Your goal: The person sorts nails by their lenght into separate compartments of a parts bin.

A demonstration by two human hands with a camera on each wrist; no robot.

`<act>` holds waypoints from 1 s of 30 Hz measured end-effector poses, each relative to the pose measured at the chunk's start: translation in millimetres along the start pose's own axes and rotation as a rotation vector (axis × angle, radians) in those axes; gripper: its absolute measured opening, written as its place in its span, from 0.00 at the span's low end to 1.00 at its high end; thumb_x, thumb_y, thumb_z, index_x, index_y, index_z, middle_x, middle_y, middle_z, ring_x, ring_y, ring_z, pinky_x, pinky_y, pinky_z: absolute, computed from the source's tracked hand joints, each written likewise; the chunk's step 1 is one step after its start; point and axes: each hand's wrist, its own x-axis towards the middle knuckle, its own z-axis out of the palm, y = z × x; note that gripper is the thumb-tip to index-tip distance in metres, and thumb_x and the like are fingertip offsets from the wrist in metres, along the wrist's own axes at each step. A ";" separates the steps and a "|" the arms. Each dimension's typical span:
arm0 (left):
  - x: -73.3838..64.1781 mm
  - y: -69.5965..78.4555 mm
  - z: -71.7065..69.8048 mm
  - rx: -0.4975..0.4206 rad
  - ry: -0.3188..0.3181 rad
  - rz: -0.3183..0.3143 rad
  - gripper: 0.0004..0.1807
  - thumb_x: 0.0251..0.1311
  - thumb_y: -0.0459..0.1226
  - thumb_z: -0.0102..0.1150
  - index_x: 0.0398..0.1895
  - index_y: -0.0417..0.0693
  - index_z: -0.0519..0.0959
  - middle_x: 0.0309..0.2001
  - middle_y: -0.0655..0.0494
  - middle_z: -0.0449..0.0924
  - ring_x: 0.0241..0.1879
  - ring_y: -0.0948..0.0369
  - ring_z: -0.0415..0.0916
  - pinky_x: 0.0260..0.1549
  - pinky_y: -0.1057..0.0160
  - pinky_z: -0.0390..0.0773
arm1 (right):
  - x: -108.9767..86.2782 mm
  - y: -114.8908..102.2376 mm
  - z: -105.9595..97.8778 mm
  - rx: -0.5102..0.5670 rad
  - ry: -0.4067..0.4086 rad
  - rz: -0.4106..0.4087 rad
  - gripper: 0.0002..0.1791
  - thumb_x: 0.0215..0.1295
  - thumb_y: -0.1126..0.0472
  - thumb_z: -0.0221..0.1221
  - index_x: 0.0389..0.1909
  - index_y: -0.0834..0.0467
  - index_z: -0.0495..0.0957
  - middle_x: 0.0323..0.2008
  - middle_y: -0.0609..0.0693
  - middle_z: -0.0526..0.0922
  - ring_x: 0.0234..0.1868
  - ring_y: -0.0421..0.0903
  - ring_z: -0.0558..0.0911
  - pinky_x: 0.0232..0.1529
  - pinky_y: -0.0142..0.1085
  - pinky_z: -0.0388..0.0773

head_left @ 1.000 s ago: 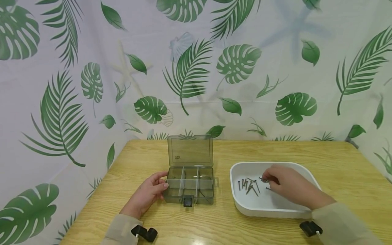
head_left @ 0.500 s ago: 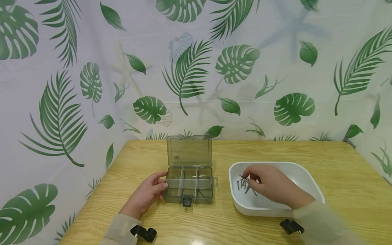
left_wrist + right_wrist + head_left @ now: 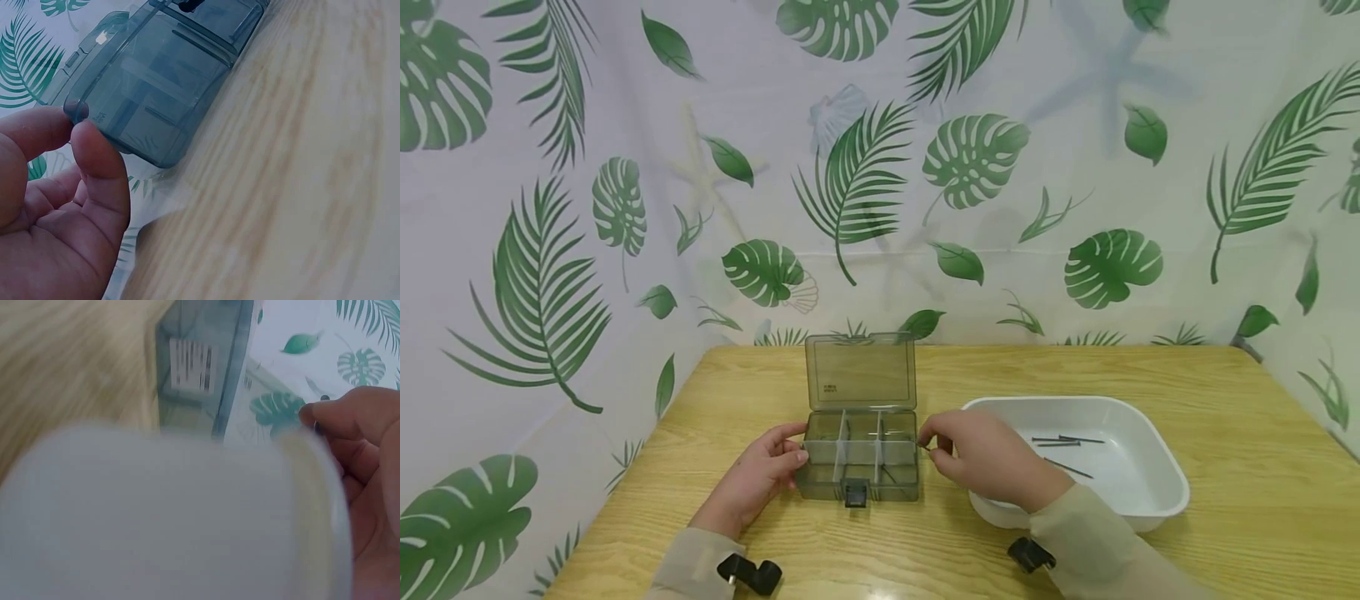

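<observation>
A smoky clear compartment box (image 3: 857,483) stands on the table with its lid (image 3: 861,375) raised and a few thin dark pieces inside. My left hand (image 3: 767,467) grips its left side; in the left wrist view, thumb and forefinger pinch the corner. Just off the box's right side, my right hand (image 3: 988,454) pinches a small nail, whose dark head (image 3: 324,398) pokes out above the fingertips in the right wrist view. Several long thin nails (image 3: 1067,470) lie in the white tray (image 3: 1176,492). My right hand and forearm cover the tray's left part.
The wooden table (image 3: 865,550) reaches back to a white leaf-print cloth (image 3: 865,317). A black latch (image 3: 855,493) is at the box's front. Black mounts sit on both wrists, the left mount (image 3: 751,573) low in the head view.
My right hand has gone from inside the tray leftward to the box's right side, carrying a nail. My left hand has stayed on the box.
</observation>
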 end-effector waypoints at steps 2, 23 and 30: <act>-0.2 -0.3 0.1 -0.002 0.000 -0.002 0.28 0.64 0.33 0.55 0.67 0.45 0.61 0.42 0.47 0.67 0.34 0.57 0.67 0.26 0.63 0.75 | 4.6 -4.5 5.0 -0.003 -0.003 0.000 0.10 0.62 0.60 0.54 0.41 0.45 0.80 0.24 0.32 0.71 0.20 0.34 0.69 0.23 0.31 0.69; -2.8 3.0 0.2 0.005 -0.021 -0.012 0.29 0.65 0.34 0.53 0.68 0.44 0.59 0.42 0.49 0.67 0.35 0.57 0.65 0.27 0.63 0.74 | 22.9 -17.2 20.6 0.008 -0.036 0.074 0.11 0.61 0.56 0.57 0.45 0.47 0.80 0.30 0.35 0.75 0.28 0.35 0.72 0.27 0.33 0.71; -1.7 1.7 -0.9 0.018 -0.024 -0.001 0.28 0.65 0.34 0.53 0.68 0.44 0.60 0.42 0.48 0.67 0.35 0.57 0.65 0.27 0.64 0.75 | 15.2 -9.0 16.4 0.003 -0.005 0.076 0.11 0.61 0.55 0.59 0.45 0.47 0.79 0.30 0.34 0.74 0.28 0.35 0.72 0.28 0.33 0.70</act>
